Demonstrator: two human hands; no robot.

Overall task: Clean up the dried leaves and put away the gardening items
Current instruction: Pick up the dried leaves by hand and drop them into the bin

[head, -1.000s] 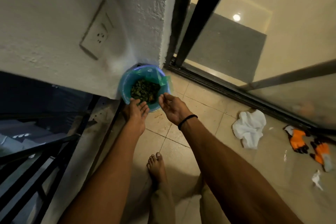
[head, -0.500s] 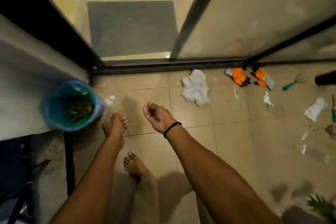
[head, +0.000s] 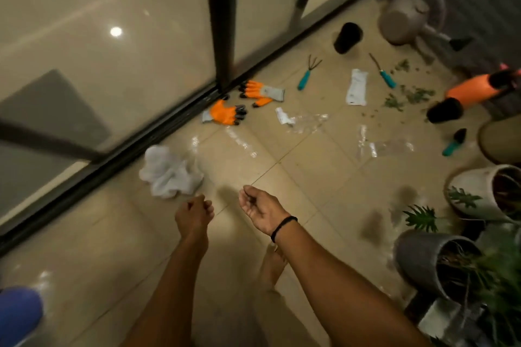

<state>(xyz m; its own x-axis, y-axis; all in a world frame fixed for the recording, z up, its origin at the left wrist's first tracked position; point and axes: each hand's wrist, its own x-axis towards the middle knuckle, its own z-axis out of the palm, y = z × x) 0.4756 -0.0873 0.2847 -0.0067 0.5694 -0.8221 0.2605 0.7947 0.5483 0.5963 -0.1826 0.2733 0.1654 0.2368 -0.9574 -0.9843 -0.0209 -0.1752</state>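
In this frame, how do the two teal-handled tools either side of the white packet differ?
The claw rake ends in three spread prongs; the narrow tool ends in a single thin shaft. The claw rake lies left of the white packet; the narrow tool lies right of it, beside the dried leaves. Both have teal handles and lie flat on the floor.

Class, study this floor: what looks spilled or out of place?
Dried leaves lie scattered on the floor at far right. Two orange gloves, a teal-handled rake and a crumpled white cloth lie loose near the sliding door.
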